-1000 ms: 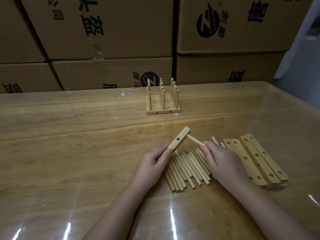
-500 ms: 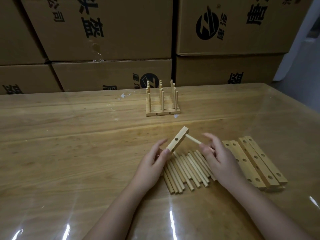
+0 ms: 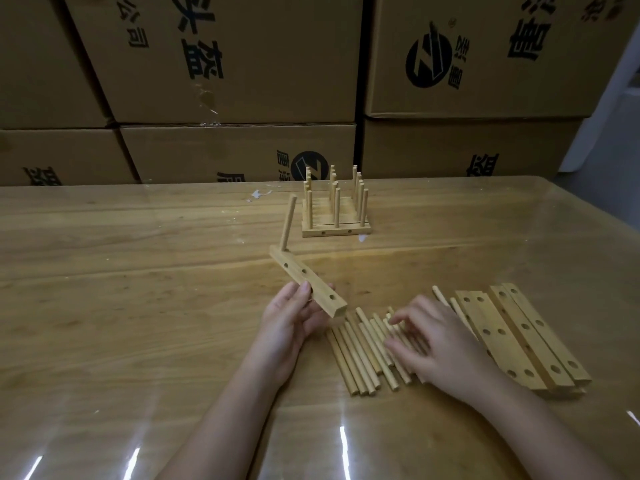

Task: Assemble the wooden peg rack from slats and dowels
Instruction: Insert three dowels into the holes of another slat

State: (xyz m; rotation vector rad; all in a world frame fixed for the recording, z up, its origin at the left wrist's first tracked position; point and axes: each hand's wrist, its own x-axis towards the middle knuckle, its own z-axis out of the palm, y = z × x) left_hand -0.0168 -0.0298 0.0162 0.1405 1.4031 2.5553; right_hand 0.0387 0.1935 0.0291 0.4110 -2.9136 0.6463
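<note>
My left hand (image 3: 294, 317) grips a wooden slat (image 3: 306, 280) with several holes, held above the table and angled away to the left. One dowel (image 3: 288, 221) stands upright in the slat's far end hole. My right hand (image 3: 440, 344) rests palm down with fingers spread over a row of loose dowels (image 3: 360, 355) on the table; it is blurred and I see nothing gripped. A pile of spare slats (image 3: 516, 337) lies just right of that hand. A finished peg rack (image 3: 334, 211) stands further back on the table.
The wooden table (image 3: 138, 306) has a glossy clear cover. Stacked cardboard boxes (image 3: 225, 64) form a wall along its far edge. The table's right corner (image 3: 588, 216) curves away toward a pale floor.
My right hand let go of the dowel set in the slat and dropped onto the loose dowels. My left hand turned the slat so the dowel points up.
</note>
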